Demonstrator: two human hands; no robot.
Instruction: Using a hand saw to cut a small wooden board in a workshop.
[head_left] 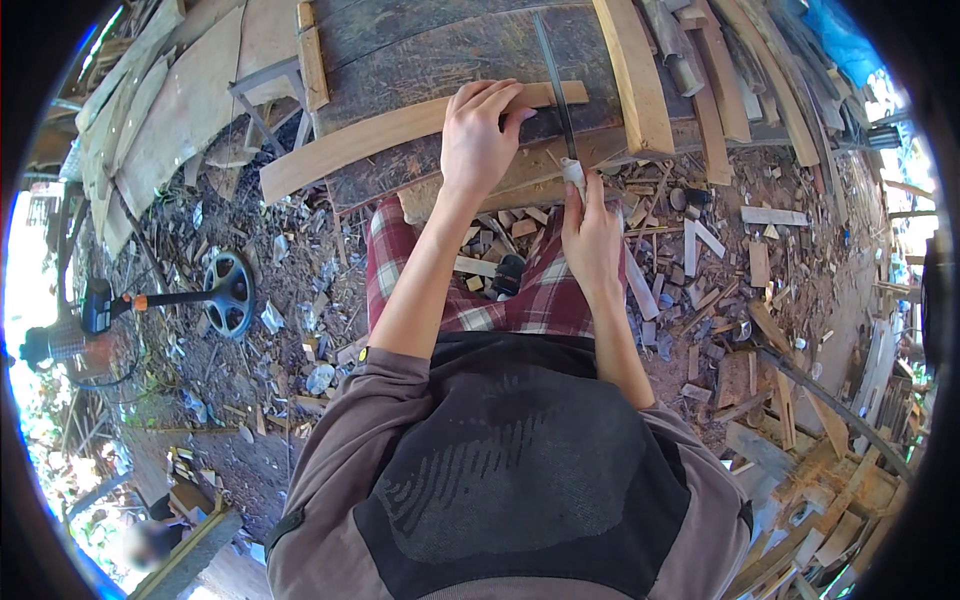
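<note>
My left hand (478, 150) has its fingers curled over a pale wooden strip (350, 147) that lies slantwise on a dark, scuffed plank bench (440, 55). My right hand (590, 235) grips the white handle (573, 172) of a long, narrow metal blade (553, 70), which crosses the strip near its right end, just right of my left hand. Whether the blade's edge touches the wood I cannot tell. A thicker light board (635, 90) lies to the right of the blade. My plaid-clad legs are under the bench's near edge.
Scrap boards (720, 100) lie along the bench's right. A black wheel (228, 295) on a shaft is on the left. Offcuts (760, 265) litter the dirt floor. A wood pile (820, 490) is at lower right, weathered panels (170, 110) at upper left.
</note>
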